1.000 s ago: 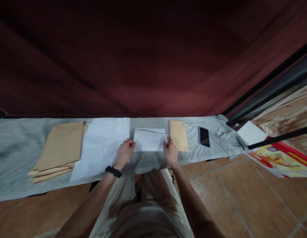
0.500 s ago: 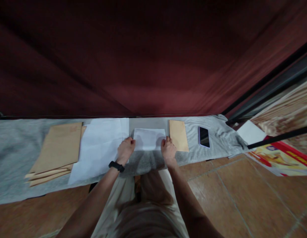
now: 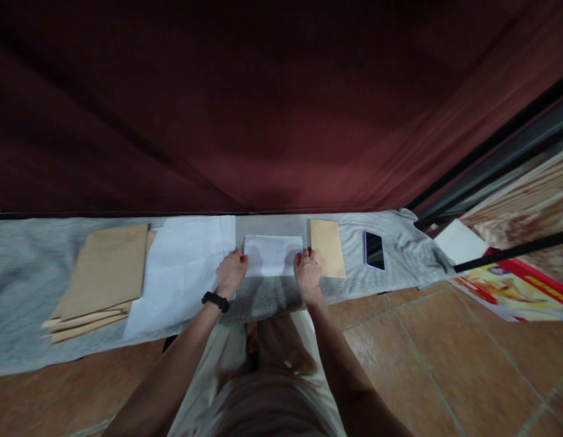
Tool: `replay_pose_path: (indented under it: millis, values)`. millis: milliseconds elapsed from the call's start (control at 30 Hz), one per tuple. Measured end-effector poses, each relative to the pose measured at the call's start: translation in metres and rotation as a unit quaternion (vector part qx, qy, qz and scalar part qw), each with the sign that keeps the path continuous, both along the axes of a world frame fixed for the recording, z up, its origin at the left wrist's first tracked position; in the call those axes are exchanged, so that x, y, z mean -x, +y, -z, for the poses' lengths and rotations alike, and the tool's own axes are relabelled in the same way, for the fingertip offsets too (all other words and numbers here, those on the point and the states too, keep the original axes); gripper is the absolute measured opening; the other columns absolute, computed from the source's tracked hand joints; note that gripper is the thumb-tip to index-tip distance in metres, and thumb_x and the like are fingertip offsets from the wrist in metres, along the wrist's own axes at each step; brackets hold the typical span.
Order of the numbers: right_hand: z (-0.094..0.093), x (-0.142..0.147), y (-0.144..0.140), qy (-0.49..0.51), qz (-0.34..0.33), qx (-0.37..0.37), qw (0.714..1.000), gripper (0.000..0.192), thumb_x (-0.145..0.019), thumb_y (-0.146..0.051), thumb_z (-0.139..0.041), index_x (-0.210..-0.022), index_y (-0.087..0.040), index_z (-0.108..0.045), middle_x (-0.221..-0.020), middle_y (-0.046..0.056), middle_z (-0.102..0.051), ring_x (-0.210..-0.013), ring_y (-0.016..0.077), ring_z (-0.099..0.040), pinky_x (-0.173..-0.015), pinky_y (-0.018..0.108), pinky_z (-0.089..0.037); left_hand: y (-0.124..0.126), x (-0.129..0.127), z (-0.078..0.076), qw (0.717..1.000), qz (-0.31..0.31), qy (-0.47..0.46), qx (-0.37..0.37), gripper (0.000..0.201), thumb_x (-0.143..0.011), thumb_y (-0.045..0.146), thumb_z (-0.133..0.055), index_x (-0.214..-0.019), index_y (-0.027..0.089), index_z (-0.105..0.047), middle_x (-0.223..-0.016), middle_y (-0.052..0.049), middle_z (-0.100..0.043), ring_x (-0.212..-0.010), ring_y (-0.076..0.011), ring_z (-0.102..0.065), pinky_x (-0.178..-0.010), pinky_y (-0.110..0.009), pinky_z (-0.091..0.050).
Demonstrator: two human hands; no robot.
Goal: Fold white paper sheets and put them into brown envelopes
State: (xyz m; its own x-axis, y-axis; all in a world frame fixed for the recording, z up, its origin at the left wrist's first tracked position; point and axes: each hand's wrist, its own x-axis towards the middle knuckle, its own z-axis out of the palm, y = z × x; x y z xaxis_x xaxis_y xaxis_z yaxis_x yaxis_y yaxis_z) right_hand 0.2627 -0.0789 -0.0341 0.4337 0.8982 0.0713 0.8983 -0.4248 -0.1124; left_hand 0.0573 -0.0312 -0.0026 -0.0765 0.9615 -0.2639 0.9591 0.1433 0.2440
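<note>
A white sheet of paper point(image 3: 273, 256), seemingly folded, lies flat on the grey cloth in front of me. My left hand point(image 3: 232, 271), with a black band on its wrist, pinches the sheet's left edge with curled fingers. At the opposite edge my right hand point(image 3: 307, 270) has its thumb and fingers closed on the paper. Just beyond the right hand lies a small brown envelope point(image 3: 327, 249), close to its fingers. Larger white sheets point(image 3: 184, 261) spread out left of my left hand, partly behind it.
A stack of large brown envelopes point(image 3: 107, 267) lies at the left on the grey cloth point(image 3: 17, 291). A phone point(image 3: 375, 250) rests on the right. A dark red curtain point(image 3: 281, 121) hangs behind. A red and yellow printed box point(image 3: 518, 288) is at the far right, above the tiled floor.
The slanted upper layer of the folded sheet now lies even with its back edge. Both hands stay at the sheet's sides, barely shifted.
</note>
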Motion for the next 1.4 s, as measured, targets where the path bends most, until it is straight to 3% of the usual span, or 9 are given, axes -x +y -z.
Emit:
replay_pose_path:
  millis: [333,600,700,900,1100,1233,1300,1400]
  values:
    - [0.005,-0.001,0.005,0.0,0.0,-0.016,1.0,0.035,-0.104,-0.027,-0.039,-0.128,-0.011,-0.06,-0.116,0.019,-0.068,-0.087,0.0213,-0.072,-0.075,0.03,-0.054,0.001,-0.002,0.003,1.0,0.003,0.012,-0.016,0.036,-0.098,0.035,-0.037,-0.113,0.02,-0.067,-0.111,-0.012,-0.074,-0.102,-0.0273,-0.07,-0.081,-0.035,-0.052]
    - [0.001,0.003,0.0,0.013,-0.031,-0.058,0.998,0.037,-0.101,-0.026,-0.041,-0.129,-0.01,-0.061,-0.122,0.022,-0.063,-0.113,0.0303,-0.058,-0.093,0.04,-0.049,-0.003,-0.009,0.007,0.998,0.006,0.033,-0.048,0.039,-0.1,0.033,-0.035,-0.117,0.015,-0.064,-0.102,-0.017,-0.074,-0.101,-0.0293,-0.07,-0.081,-0.036,-0.052]
    - [0.0,0.012,-0.002,0.031,-0.075,-0.093,0.992,0.04,-0.102,-0.025,-0.041,-0.135,-0.01,-0.057,-0.132,0.022,-0.059,-0.122,0.0302,-0.053,-0.102,0.043,-0.043,-0.004,-0.009,0.008,0.997,0.016,0.038,-0.06,0.039,-0.1,0.033,-0.034,-0.116,0.016,-0.064,-0.101,-0.016,-0.074,-0.099,-0.0288,-0.071,-0.081,-0.037,-0.052]
    - [0.013,0.037,0.009,0.076,-0.237,-0.106,0.963,0.047,-0.105,-0.03,-0.041,-0.147,-0.009,-0.048,-0.157,0.017,-0.042,-0.146,0.0263,-0.034,-0.118,0.041,-0.031,-0.003,-0.008,0.012,0.996,0.022,0.048,-0.069,0.038,-0.101,0.033,-0.034,-0.116,0.016,-0.064,-0.101,-0.016,-0.074,-0.098,-0.0289,-0.071,-0.079,-0.036,-0.052]
    - [0.032,0.044,0.015,0.06,-0.25,-0.086,0.963,0.051,-0.106,-0.036,-0.041,-0.15,-0.011,-0.044,-0.159,0.018,-0.038,-0.149,0.0272,-0.033,-0.121,0.047,-0.028,-0.006,-0.007,0.012,0.996,0.019,0.045,-0.071,0.04,-0.101,0.033,-0.032,-0.122,0.014,-0.061,-0.098,-0.017,-0.073,-0.097,-0.03,-0.071,-0.08,-0.038,-0.052]
    - [0.038,0.044,0.014,0.048,-0.251,-0.091,0.963,0.052,-0.106,-0.037,-0.04,-0.151,-0.012,-0.043,-0.159,0.018,-0.038,-0.148,0.0271,-0.033,-0.121,0.048,-0.027,-0.01,-0.016,0.014,0.985,0.05,0.027,-0.162,0.042,-0.1,0.026,-0.031,-0.129,0.01,-0.056,-0.117,-0.021,-0.068,-0.114,-0.0311,-0.064,-0.097,-0.042,-0.047]
    - [0.039,0.044,0.014,0.048,-0.252,-0.089,0.962,0.051,-0.106,-0.034,-0.039,-0.152,-0.012,-0.042,-0.159,0.018,-0.037,-0.149,0.0272,-0.033,-0.121,0.049,-0.027,-0.01,-0.027,0.019,0.972,0.105,-0.006,-0.208,0.044,-0.1,0.025,-0.03,-0.134,0.01,-0.054,-0.135,-0.02,-0.061,-0.128,-0.03,-0.055,-0.108,-0.043,-0.041]
    - [0.04,0.043,0.013,0.052,-0.255,-0.086,0.962,0.049,-0.105,-0.024,-0.037,-0.152,-0.011,-0.041,-0.16,0.016,-0.036,-0.149,0.026,-0.032,-0.121,0.048,-0.026,-0.006,-0.044,0.033,0.954,0.195,-0.064,-0.221,0.049,-0.101,0.028,-0.029,-0.143,0.012,-0.049,-0.155,-0.015,-0.045,-0.145,-0.0267,-0.038,-0.12,-0.043,-0.028]
